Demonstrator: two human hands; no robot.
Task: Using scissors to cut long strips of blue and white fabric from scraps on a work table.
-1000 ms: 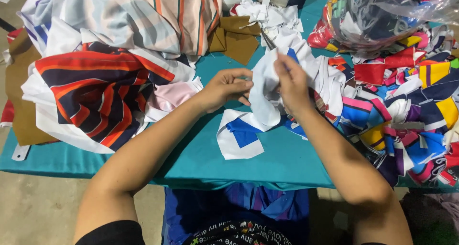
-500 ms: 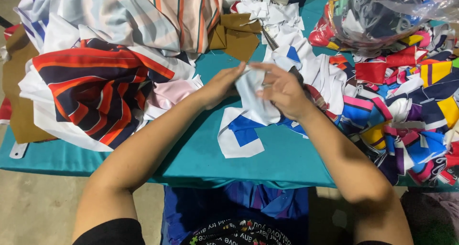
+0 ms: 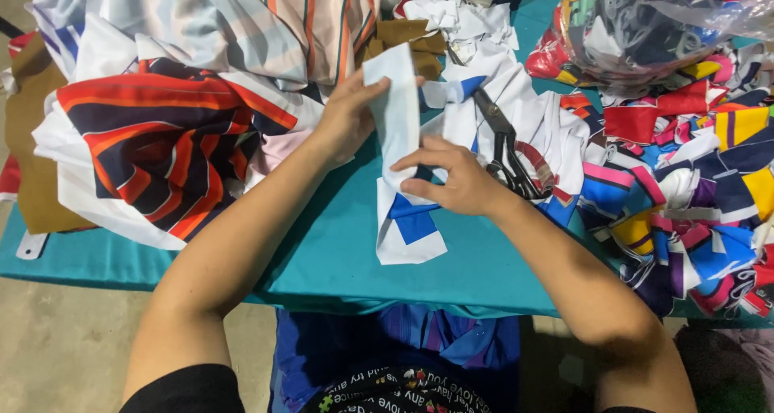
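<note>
Fingers [image 3: 367, 90] of the left hand [image 3: 348, 116] close around the upper end of a white fabric strip [image 3: 397, 114], while the right hand [image 3: 453, 177] pinches its lower part between thumb and fingertips — both hands are closed on the same piece. The strip stands nearly upright between them, above the table's middle.

Beneath everything spreads the teal table cover [image 3: 339, 252], bare along the near edge. On its left lies the biggest heap: a navy cloth with red and orange stripes [image 3: 153, 147], and behind it a pale striped garment [image 3: 234, 18] in grey, white and orange. On the right a pile of multicoloured fabric scraps [image 3: 693, 195] crowds the table edge, with a clear plastic bag [image 3: 645, 26] of more scraps behind it.

White cut pieces [image 3: 500, 114] lie in the centre, just beyond the hands. A white piece with blue blocks [image 3: 411, 227] rests flat on the cover, directly under the right hand and touching the strip's lower end. Black-handled scissors [image 3: 504, 143] lie on the white pieces — just beside the right hand, blades pointing away from the person.
</note>
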